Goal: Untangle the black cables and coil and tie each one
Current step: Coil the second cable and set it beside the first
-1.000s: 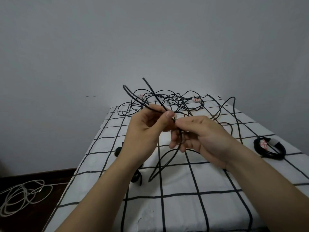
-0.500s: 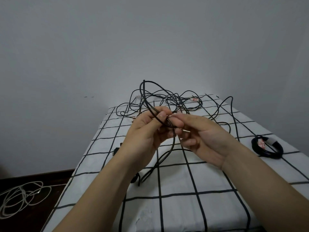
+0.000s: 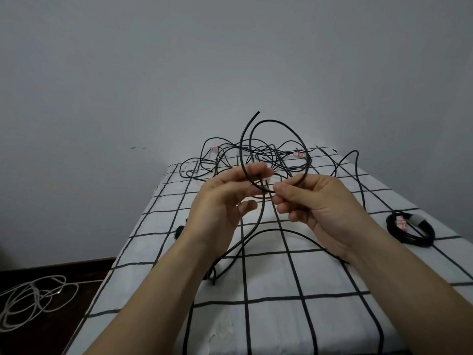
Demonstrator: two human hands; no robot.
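A dark object [image 3: 178,230] sits mostly hidden behind the left hand [image 3: 220,208]; beyond it, the tangled cables [image 3: 256,155] cannot be traced singly.

Left hand [image 3: 225,201] and right hand [image 3: 320,203] pinch a black cable loop [image 3: 286,129] above the table [image 3: 281,316].

**Black cables: one looped in the hands, a tangle behind, one coil bound**

The held cable [image 3: 271,121], thin and black, is curved into an upright round loop with its free end pointing up. It is pinched at the loop's base by the left hand [image 3: 222,201] and the right hand [image 3: 317,201], and its slack is draped down onto the checked cloth [image 3: 320,272]. A loose tangle [image 3: 258,155] of black cables is spread at the far end. At the right, a coiled cable [image 3: 409,239] is laid flat, bound with a pale band.
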